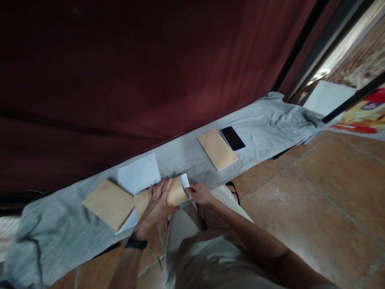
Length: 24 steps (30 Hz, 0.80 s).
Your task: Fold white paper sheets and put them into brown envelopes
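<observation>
A brown paper envelope lies at the bench's near edge, its right end bulging open. My left hand holds it down, fingers across the top and thumb along the near side. White folded paper sticks out of the envelope's right end. There my right hand has its fingers pinched together at the paper; the fingertips are partly hidden. Just beyond my left hand lies a sheet of white paper. To its left is a stack of brown envelopes, with white paper showing beneath.
A single brown envelope lies right of my hands, beside a dark-screened phone. Grey cloth covers the narrow bench. A dark red curtain hangs along its back. Metal bars and a colourful box are at far right.
</observation>
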Motion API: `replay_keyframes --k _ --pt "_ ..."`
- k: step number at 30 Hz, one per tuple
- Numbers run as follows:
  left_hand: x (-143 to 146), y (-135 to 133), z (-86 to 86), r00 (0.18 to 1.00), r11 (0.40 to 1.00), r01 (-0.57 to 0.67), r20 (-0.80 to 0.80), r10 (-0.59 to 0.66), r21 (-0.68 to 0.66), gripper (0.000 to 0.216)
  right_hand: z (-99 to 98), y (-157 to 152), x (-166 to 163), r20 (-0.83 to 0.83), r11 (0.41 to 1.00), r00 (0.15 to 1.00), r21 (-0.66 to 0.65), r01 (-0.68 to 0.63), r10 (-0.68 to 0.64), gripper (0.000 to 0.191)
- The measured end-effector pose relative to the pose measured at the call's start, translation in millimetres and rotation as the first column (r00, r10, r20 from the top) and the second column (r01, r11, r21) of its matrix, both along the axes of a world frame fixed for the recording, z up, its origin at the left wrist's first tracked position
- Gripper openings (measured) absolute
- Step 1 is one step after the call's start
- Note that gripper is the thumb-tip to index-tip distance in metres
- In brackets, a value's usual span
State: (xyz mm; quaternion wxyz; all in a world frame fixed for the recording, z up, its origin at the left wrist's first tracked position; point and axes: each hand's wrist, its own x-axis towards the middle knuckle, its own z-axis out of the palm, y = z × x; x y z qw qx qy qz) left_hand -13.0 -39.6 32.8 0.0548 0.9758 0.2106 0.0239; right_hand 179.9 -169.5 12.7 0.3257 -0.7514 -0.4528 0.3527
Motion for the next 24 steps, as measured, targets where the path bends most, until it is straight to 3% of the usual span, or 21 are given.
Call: replay_keyframes --k 8,19,24 --pt "4 0 6.2 0.995 0.999 0.023 0.097 -0.025 0.025 0.115 -0.5 -2 2 0.065 0.994 0.993 0.062 0.091 -0.095 0.022" --pt "12 -4 5.3 0.989 0.996 0.071 0.129 -0.077 0.048 0.110 -4.4 1 -6 -0.022 0.986 0.991 0.097 0.133 -0.131 0.022" --pt "13 -4 5.4 0.988 0.997 0.065 0.135 -0.070 0.046 0.109 -9.9 1 -7 -0.074 0.964 0.969 0.109 0.241 -0.234 0.013"
